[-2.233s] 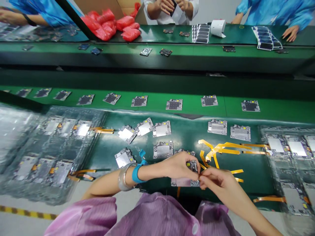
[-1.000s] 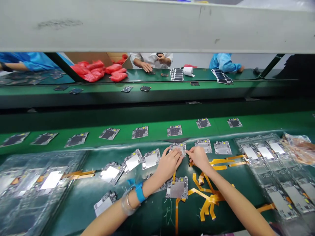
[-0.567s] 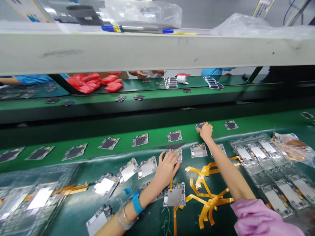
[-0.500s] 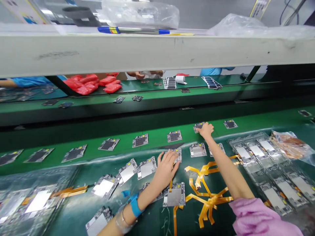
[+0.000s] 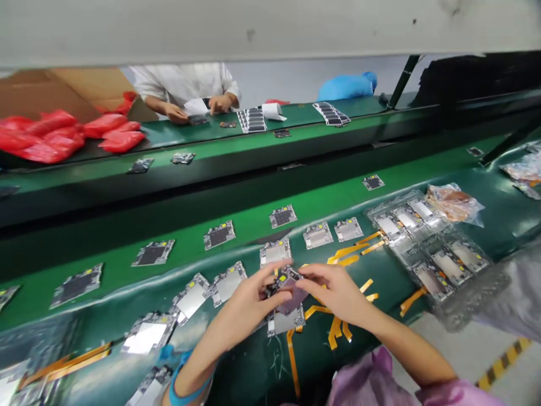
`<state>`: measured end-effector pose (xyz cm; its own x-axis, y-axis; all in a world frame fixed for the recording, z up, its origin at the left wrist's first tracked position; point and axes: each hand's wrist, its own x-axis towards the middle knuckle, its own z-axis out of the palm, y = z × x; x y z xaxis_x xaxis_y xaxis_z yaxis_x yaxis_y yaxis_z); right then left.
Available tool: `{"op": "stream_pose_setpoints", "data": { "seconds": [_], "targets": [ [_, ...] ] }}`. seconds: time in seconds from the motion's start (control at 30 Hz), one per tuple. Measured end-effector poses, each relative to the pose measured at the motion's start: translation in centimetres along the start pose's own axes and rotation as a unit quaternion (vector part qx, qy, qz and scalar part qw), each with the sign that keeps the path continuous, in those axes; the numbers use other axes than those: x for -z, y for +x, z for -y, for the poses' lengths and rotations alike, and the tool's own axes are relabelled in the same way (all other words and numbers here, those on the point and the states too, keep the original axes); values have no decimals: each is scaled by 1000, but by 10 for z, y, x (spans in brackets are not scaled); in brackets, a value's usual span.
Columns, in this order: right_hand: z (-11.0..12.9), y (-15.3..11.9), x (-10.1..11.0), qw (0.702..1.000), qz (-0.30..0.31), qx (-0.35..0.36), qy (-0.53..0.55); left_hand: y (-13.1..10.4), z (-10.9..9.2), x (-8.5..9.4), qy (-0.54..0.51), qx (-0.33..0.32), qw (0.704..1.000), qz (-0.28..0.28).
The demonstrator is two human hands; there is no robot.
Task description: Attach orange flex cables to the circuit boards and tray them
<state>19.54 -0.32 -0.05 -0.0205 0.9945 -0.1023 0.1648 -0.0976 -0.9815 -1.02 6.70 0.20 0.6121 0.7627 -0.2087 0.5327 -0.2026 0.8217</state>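
Note:
A circuit board (image 5: 292, 298) with a shiny metal plate is held tilted between both my hands, above the green mat. My left hand (image 5: 256, 296) grips its left side, thumb across the front and fingers behind. At the upper right edge, the fingers of my right hand (image 5: 336, 293) pinch the same board. Just under it lies another board (image 5: 284, 322), partly covered. A further board (image 5: 274, 252) rests right behind my left fingers. Orange flex cables (image 5: 338, 327) are spread on the mat below and beside my right hand.
Dark-faced boards (image 5: 218, 234) lie spaced along the green belt (image 5: 249, 223). Silver-plated boards (image 5: 228, 283) form a row on the mat. A clear tray (image 5: 422, 248) with boards stands right, beside a plastic bag (image 5: 454, 204). Across the line, a person's hands (image 5: 220, 103) work near red packets (image 5: 42, 135).
My right hand has picked a board off the belt and brought it down to the middle. My left hand has left the board on the mat and joined it. The view has shifted.

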Motion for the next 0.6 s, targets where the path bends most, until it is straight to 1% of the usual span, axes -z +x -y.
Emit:
{"op": "stream_pose_setpoints", "data": {
  "seconds": [0.03,0.07,0.13,0.17,0.2,0.27,0.37,0.5,0.6],
  "targets": [
    [-5,-11,5,999,-34,-15,10,-2,0,3,5,23,999,22],
    [-13,-20,13,996,-90,-28,2,-2,1,6,16,39,999,19],
    [-32,-33,31,976,-202,-42,-70,-1,4,11,40,48,997,-37],
    [-42,-38,39,964,-230,-42,-125,0,5,13,49,44,996,-60],
    [-51,-41,44,955,-233,-42,-178,1,6,15,54,38,995,-73],
    [-66,-43,46,949,-192,-38,-248,3,7,17,57,31,995,-78],
    [-79,-34,33,953,-132,-38,-272,4,7,20,54,32,996,-71],
    [-84,3,9,949,-75,-38,-303,1,6,23,51,27,995,-81],
    [-83,30,-2,943,-17,-33,-332,0,6,25,38,16,996,-79]
  ]
}}
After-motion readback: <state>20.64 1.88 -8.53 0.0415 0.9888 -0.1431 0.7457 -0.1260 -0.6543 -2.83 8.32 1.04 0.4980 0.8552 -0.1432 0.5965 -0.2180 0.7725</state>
